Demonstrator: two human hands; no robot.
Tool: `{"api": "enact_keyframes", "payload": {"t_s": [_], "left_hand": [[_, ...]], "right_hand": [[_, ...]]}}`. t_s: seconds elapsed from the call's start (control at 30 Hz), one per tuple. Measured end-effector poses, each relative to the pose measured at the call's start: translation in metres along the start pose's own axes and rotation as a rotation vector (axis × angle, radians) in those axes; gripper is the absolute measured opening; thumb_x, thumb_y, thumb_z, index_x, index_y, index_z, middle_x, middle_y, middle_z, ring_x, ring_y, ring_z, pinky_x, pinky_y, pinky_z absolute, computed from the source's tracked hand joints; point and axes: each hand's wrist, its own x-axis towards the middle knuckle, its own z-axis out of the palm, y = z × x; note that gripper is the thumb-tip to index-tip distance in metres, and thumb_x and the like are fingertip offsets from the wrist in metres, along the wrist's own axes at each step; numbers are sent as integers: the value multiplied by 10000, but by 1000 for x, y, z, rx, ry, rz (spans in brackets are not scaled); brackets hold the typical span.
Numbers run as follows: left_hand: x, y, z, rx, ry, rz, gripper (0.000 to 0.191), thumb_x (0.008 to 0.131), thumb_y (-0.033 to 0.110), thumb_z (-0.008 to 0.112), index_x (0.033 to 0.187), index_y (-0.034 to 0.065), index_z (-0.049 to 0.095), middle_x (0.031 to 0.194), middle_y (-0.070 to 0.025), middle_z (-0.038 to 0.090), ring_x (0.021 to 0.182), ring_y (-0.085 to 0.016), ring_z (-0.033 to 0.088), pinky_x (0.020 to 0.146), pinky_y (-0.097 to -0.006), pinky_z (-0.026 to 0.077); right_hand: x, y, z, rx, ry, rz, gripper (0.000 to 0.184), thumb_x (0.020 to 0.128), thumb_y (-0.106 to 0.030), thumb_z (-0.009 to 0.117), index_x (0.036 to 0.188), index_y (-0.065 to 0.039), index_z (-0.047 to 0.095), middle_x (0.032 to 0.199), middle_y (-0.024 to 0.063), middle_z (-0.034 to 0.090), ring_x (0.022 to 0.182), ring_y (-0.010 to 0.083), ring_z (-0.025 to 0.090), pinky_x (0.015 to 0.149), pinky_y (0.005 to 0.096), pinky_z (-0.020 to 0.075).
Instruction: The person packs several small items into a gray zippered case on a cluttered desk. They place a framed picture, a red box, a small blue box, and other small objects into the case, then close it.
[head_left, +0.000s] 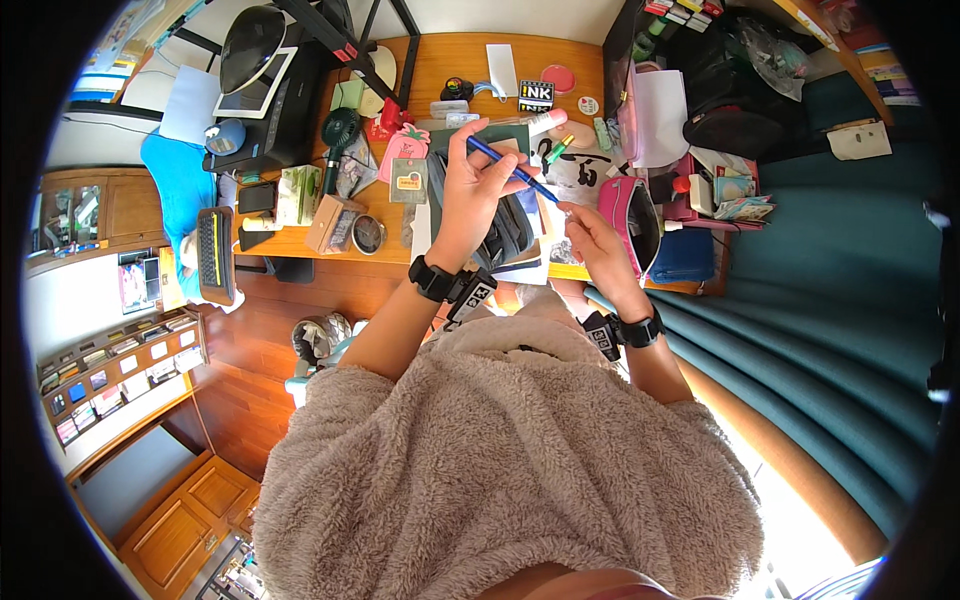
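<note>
A blue pen (529, 181) is held slantwise in my left hand (480, 184), between the thumb and fingers. The fingertips of my right hand (596, 244) are at the pen's lower right end; whether they grip it or a small part at its tip cannot be told. Under my left hand lies a dark grey zippered pouch (495, 244) on papers and books. Just right of my right hand is an open pink pencil case (640, 225) with a dark inside. A green marker (559, 148) lies on a sheet with black brush marks, above the pen.
On the wooden desk (442, 56) stand two ink boxes (536, 95), a pink-capped tube (546, 121), a handheld fan (339, 131), a tissue box (298, 195) and a round cup (368, 233). At right are a blue pouch (681, 256) and a teal curtain (832, 240).
</note>
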Motion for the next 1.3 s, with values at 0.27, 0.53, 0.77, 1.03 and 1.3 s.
{"api": "enact_keyframes", "payload": {"t_s": [0.27, 0.53, 0.77, 1.03, 1.3], "left_hand": [[-9, 3, -3, -28, -43, 68, 478, 959, 39, 536, 1361, 100, 285, 1043, -141, 602, 958, -273, 666, 844, -398, 570], [-13, 4, -9, -5, -68, 61, 479, 957, 22, 529, 1364, 98, 290, 1036, -142, 601, 946, -269, 667, 838, -388, 569], [-40, -21, 3, 59, -105, 30, 324, 1034, 188, 409, 1322, 55, 346, 1017, -143, 622, 967, -211, 621, 867, -343, 523], [-51, -26, -20, 199, -78, -118, 247, 1041, 210, 383, 1154, 41, 525, 1050, -118, 676, 989, -153, 613, 916, -292, 435], [-47, -41, -50, 244, -42, -207, 272, 1034, 223, 406, 1182, 50, 554, 1063, -94, 680, 1011, -126, 597, 905, -273, 427]], "right_hand": [[1, -10, 7, -142, -4, -126, 281, 942, -49, 501, 1211, 9, 558, 942, 129, 562, 829, 227, 553, 748, 311, 445], [4, -16, 12, -206, -37, -145, 274, 937, -55, 516, 1199, 9, 561, 942, 137, 562, 819, 248, 558, 743, 320, 449], [3, -12, 27, -196, 82, 24, 231, 933, -155, 599, 1085, 18, 626, 758, 114, 606, 637, 185, 532, 612, 315, 442], [8, 24, 50, 58, 56, 47, 247, 905, -177, 671, 1085, -9, 686, 651, -14, 566, 600, 31, 393, 517, 223, 369], [21, 36, 60, 82, -7, 138, 243, 906, -179, 658, 994, 45, 689, 679, -7, 581, 617, 53, 470, 542, 226, 385]]}}
